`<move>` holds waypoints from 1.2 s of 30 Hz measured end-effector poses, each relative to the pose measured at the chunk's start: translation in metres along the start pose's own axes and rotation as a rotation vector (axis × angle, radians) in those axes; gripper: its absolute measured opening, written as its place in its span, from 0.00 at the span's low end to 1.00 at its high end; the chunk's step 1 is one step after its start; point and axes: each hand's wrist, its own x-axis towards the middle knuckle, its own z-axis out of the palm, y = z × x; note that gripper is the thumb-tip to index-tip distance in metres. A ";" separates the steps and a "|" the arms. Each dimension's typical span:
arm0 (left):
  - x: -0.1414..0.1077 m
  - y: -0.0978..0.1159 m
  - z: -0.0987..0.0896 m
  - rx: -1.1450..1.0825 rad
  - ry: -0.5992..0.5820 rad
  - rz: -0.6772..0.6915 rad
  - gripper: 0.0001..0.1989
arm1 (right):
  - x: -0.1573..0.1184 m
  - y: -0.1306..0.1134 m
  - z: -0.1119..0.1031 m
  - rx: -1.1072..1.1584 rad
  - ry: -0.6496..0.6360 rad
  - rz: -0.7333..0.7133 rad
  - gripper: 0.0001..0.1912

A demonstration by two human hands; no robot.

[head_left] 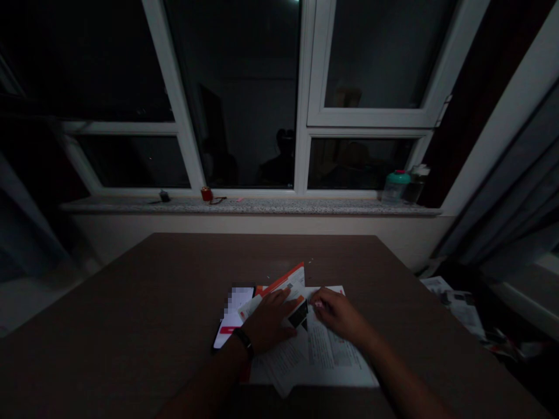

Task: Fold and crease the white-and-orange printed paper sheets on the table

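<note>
My left hand (271,323), with a dark band on its wrist, lies with fingers spread on a printed leaflet (286,358) with orange edges. The leaflet is slanted and lies over other printed sheets (340,364). My right hand (334,311) is closed in a pinch just right of the leaflet, above the sheets. Something small and pinkish shows at its fingertips; its kind is too unclear to tell. Left of my left hand, partly beneath the leaflet, is a phone (229,317) with a lit screen.
Small pale scraps (311,261) dot the brown table (183,279) beyond the leaflet. Behind it, a stone windowsill (271,205) bears a red jar (207,194), a small dark object (164,196) and two bottles, one teal-lidded (395,187). Papers (463,311) lie off the table's right side.
</note>
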 end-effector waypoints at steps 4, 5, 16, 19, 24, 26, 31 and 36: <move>0.001 0.004 -0.002 0.004 0.027 0.006 0.34 | 0.001 0.001 0.006 0.020 0.050 -0.006 0.08; 0.001 0.006 -0.003 0.004 0.030 -0.001 0.33 | 0.001 0.001 0.008 0.024 0.056 0.001 0.09; 0.002 0.011 -0.003 0.010 0.064 -0.053 0.32 | 0.003 0.001 0.031 0.184 -0.002 0.180 0.06; 0.001 0.013 -0.005 0.007 0.051 -0.061 0.33 | 0.003 0.004 0.034 0.183 -0.008 0.190 0.05; 0.000 0.013 -0.005 0.021 0.023 -0.062 0.36 | 0.003 0.010 0.037 0.131 0.010 0.197 0.09; 0.000 0.012 -0.004 0.030 0.033 -0.056 0.36 | 0.003 0.010 0.037 0.115 0.012 0.183 0.10; 0.000 0.008 -0.001 0.024 0.058 -0.031 0.36 | 0.004 0.005 0.034 0.125 -0.007 0.186 0.10; 0.000 0.008 -0.001 0.002 0.046 -0.040 0.36 | 0.004 0.002 0.032 0.137 -0.022 0.202 0.11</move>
